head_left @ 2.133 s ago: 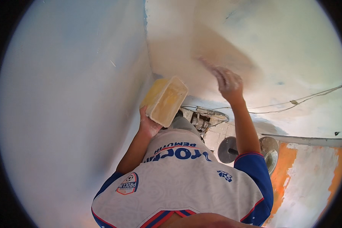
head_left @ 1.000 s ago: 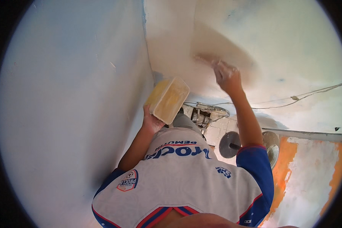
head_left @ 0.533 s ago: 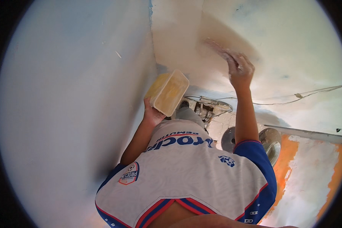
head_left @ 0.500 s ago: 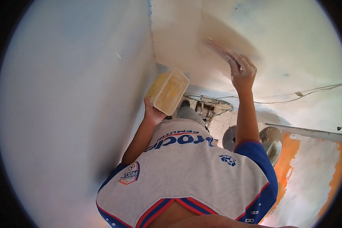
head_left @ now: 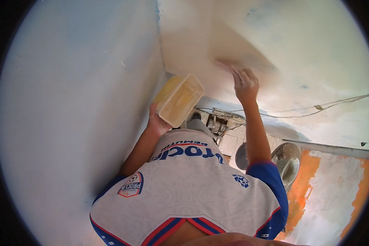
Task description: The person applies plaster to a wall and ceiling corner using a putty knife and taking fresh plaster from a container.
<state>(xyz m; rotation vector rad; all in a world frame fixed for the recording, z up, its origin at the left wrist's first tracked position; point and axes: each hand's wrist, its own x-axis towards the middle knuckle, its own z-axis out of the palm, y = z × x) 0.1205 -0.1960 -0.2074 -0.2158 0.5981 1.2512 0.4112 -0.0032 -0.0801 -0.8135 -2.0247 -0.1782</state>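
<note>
My left hand (head_left: 157, 124) grips a yellowish rectangular plastic tub (head_left: 166, 91) by its near lower end. The tub is tilted so its inside shows, with pale paste smeared over it. My right hand (head_left: 247, 86), dusted white, is closed on a thin, flat putty knife (head_left: 224, 63), its blade seen nearly edge-on. The blade lies at the far wall (head_left: 283, 45), over a damp-looking beige patch with a darker shadow beside it. Whether the edge presses on the wall is hard to tell.
A pale bluish wall (head_left: 78, 106) rises close on my left and meets the far wall in a corner. Cables (head_left: 340, 101) run along the wall at right. Clutter (head_left: 215, 124) and round buckets (head_left: 291, 171) stand on the floor. An orange-and-white patched surface (head_left: 334, 184) is at lower right.
My right hand and the putty knife have moved down and left along the wall. The tub stays nearly in place in my left hand; the view has shifted slightly.
</note>
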